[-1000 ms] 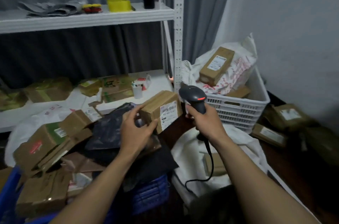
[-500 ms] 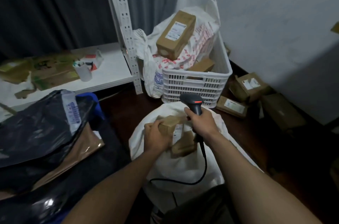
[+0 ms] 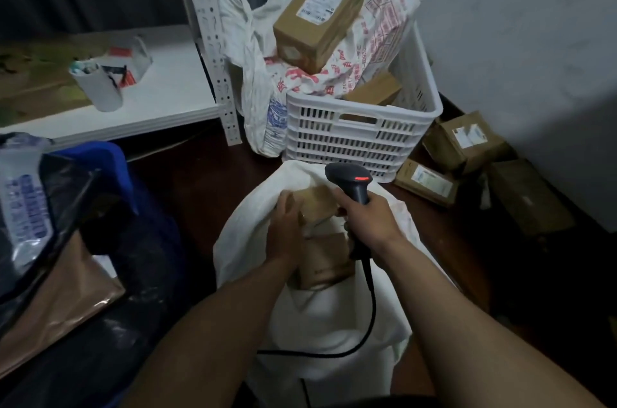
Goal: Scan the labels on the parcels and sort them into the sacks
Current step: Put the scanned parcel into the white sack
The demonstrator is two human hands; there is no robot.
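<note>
Head view, looking down at a white sack [image 3: 334, 317] standing open on the dark floor. All positions are noted from this sack.

Left hand [image 3: 283, 227]: fingers curled round the left side of a small box [image 3: 315, 204] of brown cardboard. The box is held right in the mouth of the sack, partly below the rim.

Right hand [image 3: 364, 220]: clenched round the handle of a black scanner [image 3: 354, 183], at the right edge of the sack's mouth and close against the small box. Contact with the box cannot be told. The scanner head rises above the sack's far rim with a red light lit. Its cable [image 3: 367, 324] hangs down across the front of the sack and curves left.

Inside the sack, beneath the small box: a second box [image 3: 325, 260], brown, markings unreadable.

Directly behind the sack: a white crate [image 3: 350, 133] with slotted walls. It holds a printed bag [image 3: 377, 26], and a tall box [image 3: 322, 6] with a white label lies tilted on top.

Right of the sack, on the floor: a flat parcel [image 3: 427, 182] with a label, then a labelled carton [image 3: 467, 140] farther out.

Left of the sack: black bags [image 3: 110, 240] heaped over a blue bin [image 3: 110, 157].

Behind and left of the sack: a white shelf [image 3: 167, 83] with a paper cup [image 3: 98, 87] on it.
</note>
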